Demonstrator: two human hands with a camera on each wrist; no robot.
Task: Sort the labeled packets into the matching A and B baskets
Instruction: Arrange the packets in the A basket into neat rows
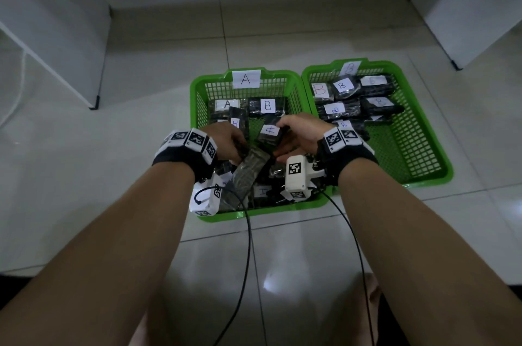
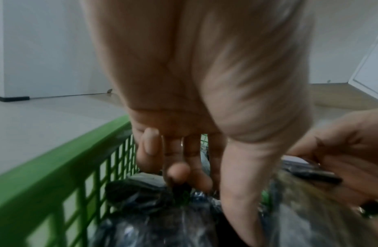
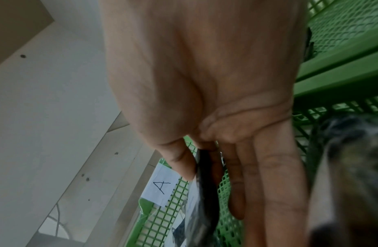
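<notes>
Both hands are inside the green basket marked A (image 1: 197, 108). My right hand (image 1: 282, 135) pinches a dark packet (image 1: 269, 132) whose white label reads A; in the right wrist view the thumb and forefinger hold that packet (image 3: 205, 177) by its edge. My left hand (image 1: 236, 147) grips a shiny dark packet (image 1: 251, 167) that slants down toward me; the left wrist view shows it blurred (image 2: 300, 213) beside the thumb. A packet labelled B (image 1: 267, 105) and one labelled A (image 1: 227, 104) lie at the back of this basket. The basket marked B (image 1: 418, 125) on the right holds several B packets (image 1: 341, 86).
The baskets stand side by side on a pale tiled floor (image 1: 113, 147). White cabinets (image 1: 56, 34) rise at the left and at the far right (image 1: 474, 15). Two black cables (image 1: 248, 246) run from the wrist cameras back toward me. The B basket's near half shows bare mesh.
</notes>
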